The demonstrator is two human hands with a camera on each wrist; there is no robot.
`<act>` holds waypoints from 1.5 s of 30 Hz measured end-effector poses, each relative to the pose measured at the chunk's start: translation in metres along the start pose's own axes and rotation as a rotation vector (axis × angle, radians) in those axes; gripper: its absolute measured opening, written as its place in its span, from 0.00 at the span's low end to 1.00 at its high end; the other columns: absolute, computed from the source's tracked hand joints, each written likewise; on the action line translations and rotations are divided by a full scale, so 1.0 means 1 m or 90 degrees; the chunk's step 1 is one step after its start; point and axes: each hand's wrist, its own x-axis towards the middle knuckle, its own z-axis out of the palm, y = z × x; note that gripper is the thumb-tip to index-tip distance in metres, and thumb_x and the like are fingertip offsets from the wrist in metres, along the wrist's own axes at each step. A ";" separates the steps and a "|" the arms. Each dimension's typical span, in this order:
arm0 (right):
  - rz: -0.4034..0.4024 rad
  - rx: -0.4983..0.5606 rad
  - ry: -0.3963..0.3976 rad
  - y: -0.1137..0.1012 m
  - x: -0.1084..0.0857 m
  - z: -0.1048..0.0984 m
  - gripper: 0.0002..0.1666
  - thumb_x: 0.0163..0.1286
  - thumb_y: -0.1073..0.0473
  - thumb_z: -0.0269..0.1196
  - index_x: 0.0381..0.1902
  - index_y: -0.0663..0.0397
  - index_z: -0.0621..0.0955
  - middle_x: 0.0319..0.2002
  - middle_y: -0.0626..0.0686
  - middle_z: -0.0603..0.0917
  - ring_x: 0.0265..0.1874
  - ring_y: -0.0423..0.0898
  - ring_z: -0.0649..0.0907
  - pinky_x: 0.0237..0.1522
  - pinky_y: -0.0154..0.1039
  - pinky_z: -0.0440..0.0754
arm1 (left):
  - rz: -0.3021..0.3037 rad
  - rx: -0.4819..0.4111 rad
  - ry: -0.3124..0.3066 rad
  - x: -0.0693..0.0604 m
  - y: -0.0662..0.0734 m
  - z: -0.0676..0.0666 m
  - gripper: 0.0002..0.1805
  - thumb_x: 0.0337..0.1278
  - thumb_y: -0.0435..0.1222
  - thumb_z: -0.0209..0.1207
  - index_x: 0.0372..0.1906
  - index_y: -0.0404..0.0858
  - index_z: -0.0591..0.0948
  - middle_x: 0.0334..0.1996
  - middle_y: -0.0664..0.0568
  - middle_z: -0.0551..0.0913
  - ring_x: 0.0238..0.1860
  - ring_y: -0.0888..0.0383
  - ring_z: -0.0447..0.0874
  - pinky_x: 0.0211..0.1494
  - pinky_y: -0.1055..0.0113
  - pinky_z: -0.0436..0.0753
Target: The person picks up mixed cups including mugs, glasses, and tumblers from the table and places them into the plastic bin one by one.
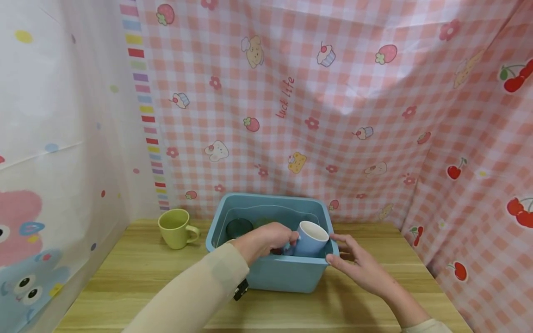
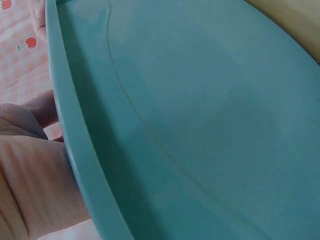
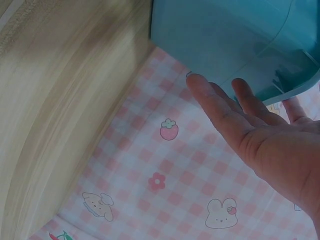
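A light blue mug [image 1: 307, 246] with a white inside sits tilted in the right end of a blue plastic bin [image 1: 287, 275]. My left hand [image 1: 270, 237] reaches over the bin's front wall and grips the mug at its left side, with the fingertips partly hidden. In the left wrist view, the bin's wall hides most of that hand. My right hand [image 1: 362, 268] is at the bin's right front corner, its thumb and fingers spread and touching the rim. The right wrist view shows those fingers mostly straight beside the bin's outer wall.
A green mug [image 1: 176, 231] stands on the wooden table [image 1: 137, 277], left of the bin. Inside the bin, a dark round item [image 1: 238, 227] lies at the left, with other things partly covered by my left arm. Checked cloth [image 1: 266, 97] hangs close behind.
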 end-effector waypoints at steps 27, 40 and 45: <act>0.017 -0.004 0.007 0.000 -0.001 0.000 0.34 0.81 0.48 0.64 0.78 0.45 0.67 0.69 0.69 0.80 0.65 0.67 0.83 0.58 0.60 0.88 | 0.033 -0.011 -0.072 0.004 -0.005 -0.004 0.19 0.85 0.43 0.51 0.41 0.34 0.84 0.35 0.48 0.72 0.42 0.51 0.72 0.51 0.55 0.68; 0.031 -0.008 0.012 0.001 0.000 0.002 0.34 0.81 0.46 0.64 0.78 0.44 0.68 0.70 0.69 0.80 0.66 0.67 0.83 0.59 0.60 0.88 | 0.055 -0.018 -0.016 0.010 -0.009 -0.004 0.21 0.88 0.42 0.47 0.42 0.32 0.83 0.41 0.41 0.82 0.35 0.52 0.76 0.44 0.61 0.77; 0.024 -0.006 0.009 0.000 0.000 0.002 0.34 0.81 0.46 0.63 0.79 0.46 0.67 0.70 0.69 0.80 0.66 0.67 0.82 0.59 0.60 0.88 | 0.047 -0.029 0.021 0.018 -0.008 -0.003 0.20 0.88 0.42 0.46 0.39 0.36 0.81 0.34 0.49 0.74 0.36 0.53 0.74 0.46 0.60 0.80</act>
